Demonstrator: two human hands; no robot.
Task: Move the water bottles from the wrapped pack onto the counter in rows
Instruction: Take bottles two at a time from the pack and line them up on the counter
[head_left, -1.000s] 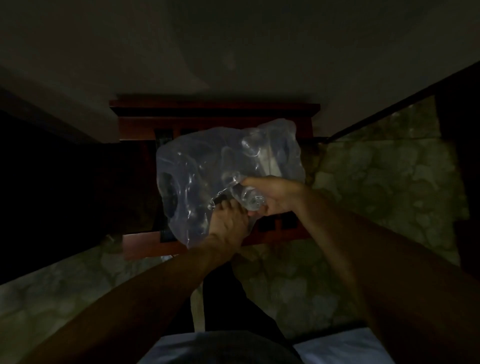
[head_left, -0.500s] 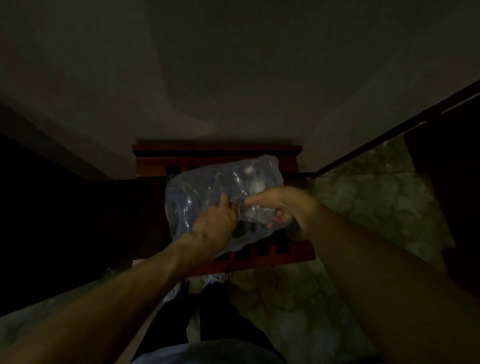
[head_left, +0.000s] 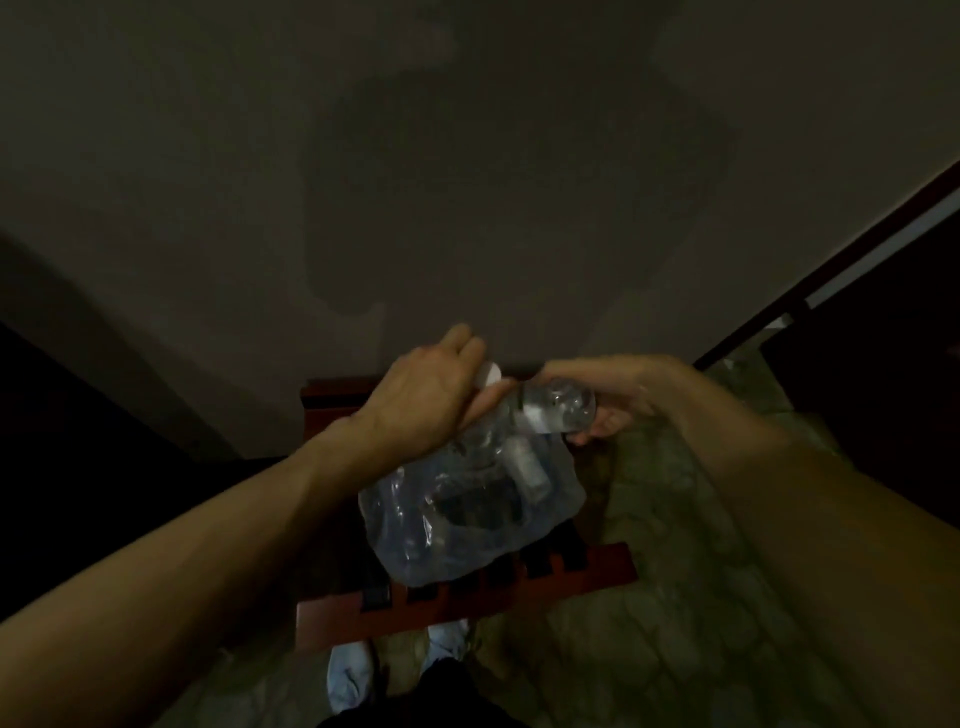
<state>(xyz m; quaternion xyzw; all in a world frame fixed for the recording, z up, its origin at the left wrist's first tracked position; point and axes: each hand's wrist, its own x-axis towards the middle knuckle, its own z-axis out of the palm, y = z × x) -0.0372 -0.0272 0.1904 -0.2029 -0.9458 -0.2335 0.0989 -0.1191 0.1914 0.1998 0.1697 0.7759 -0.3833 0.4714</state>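
A clear water bottle (head_left: 558, 410) lies sideways in the right hand (head_left: 613, 400), fingers wrapped around it, just above the top of the plastic pack (head_left: 467, 509). The left hand (head_left: 431, 395) is closed on the pack's bunched upper wrap, touching the bottle's neck. The pack hangs over a red wooden rack (head_left: 519, 587); it seems to hold another bottle, though the dim light blurs it.

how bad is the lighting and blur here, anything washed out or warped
Head view: very dim overall, left and right edges nearly black; a large soft shadow on the wall; faint highlights on the wrapped pack and the water bottle held by the right hand; left hand slightly soft; wide-angle bending at the borders; nothing overexposed.
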